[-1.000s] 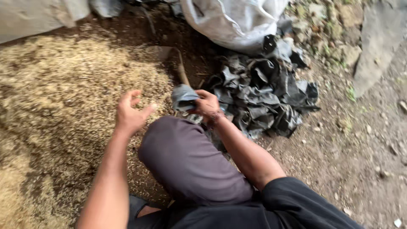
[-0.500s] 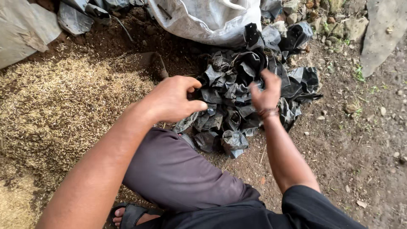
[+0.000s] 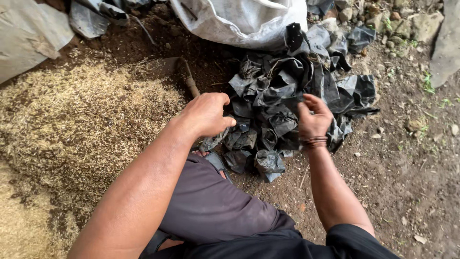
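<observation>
A heap of crumpled black plastic bags (image 3: 287,100) lies on the dirt in front of me. My left hand (image 3: 207,115) is closed on one black plastic bag (image 3: 218,139) at the heap's near left edge, and the bag hangs down from the fist. My right hand (image 3: 314,120) reaches into the middle of the heap with its fingers pinching a fold of another black bag (image 3: 292,98). My bent knee in grey trousers (image 3: 206,206) sits just below both hands.
A wide mound of straw-coloured husks (image 3: 81,129) covers the ground to the left. A small trowel with a wooden handle (image 3: 184,76) lies at its edge. A large white sack (image 3: 244,21) stands behind the heap. Stones (image 3: 412,24) and bare soil lie to the right.
My left hand came off the husks to the heap and closed on a bag. My right hand moved farther into the heap, then drew back slightly. The view shifted right.
</observation>
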A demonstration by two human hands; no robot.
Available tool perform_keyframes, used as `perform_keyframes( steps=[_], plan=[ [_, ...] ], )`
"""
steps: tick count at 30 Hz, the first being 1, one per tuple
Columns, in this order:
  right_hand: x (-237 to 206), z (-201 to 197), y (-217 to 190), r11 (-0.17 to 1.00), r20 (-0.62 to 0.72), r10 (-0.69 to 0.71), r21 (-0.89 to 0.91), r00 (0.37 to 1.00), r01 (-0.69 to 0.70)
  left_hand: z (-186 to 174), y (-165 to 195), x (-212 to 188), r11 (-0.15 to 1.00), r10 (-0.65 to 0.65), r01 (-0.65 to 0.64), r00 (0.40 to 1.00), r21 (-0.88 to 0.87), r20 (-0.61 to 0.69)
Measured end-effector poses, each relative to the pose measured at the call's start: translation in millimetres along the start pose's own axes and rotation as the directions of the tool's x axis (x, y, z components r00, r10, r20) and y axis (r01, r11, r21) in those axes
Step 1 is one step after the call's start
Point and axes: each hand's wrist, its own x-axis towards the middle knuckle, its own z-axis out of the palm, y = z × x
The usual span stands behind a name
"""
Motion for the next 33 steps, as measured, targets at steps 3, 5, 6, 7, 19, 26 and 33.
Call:
perform_keyframes(
  steps=[3,5,6,7,19,26,33],
  plan=[
    [7.7,7.8,-36.4,0.88,0.068,0.096,0.46,0.993,-0.117,-8.1,-12.2,-5.3,0.994,-0.044,0.042,0.999,-0.1,-0.018],
    [5.3,27.6,-58.0,0.706,0.168,0.119,0.679,0.978,-0.203,-9.2,-18.9,-3.8,0.975,-0.086,0.081,0.996,-0.205,-0.013],
    [1.8,41.4,-67.2,0.66,0.22,0.131,0.708,0.967,-0.251,-9.0,-23.0,-2.3,0.973,-0.047,0.027,0.996,-0.228,-0.081],
    [-3.8,54.7,-75.1,0.609,0.271,0.14,0.735,0.952,-0.299,-7.1,-26.1,-0.9,0.969,-0.009,-0.028,0.989,-0.243,-0.15],
    [-54.7,249.7,-221.6,0.537,0.664,0.155,0.565,0.731,-0.626,-37.5,-137.1,-64.6,0.312,-0.253,-0.203,0.924,-0.928,-0.287],
    [-121.0,347.6,-272.2,0.94,0.807,-0.106,0.272,0.581,-0.207,5.8,-247.2,-165.7,-0.023,-0.631,-0.638,0.607,-0.769,-0.484],
    [-193.5,428.6,-331.1,0.96,0.908,-0.246,0.179,0.34,0.217,51.2,-308.8,-205.6,0.077,-0.762,-0.762,0.37,-0.643,-0.531]
  ],
)
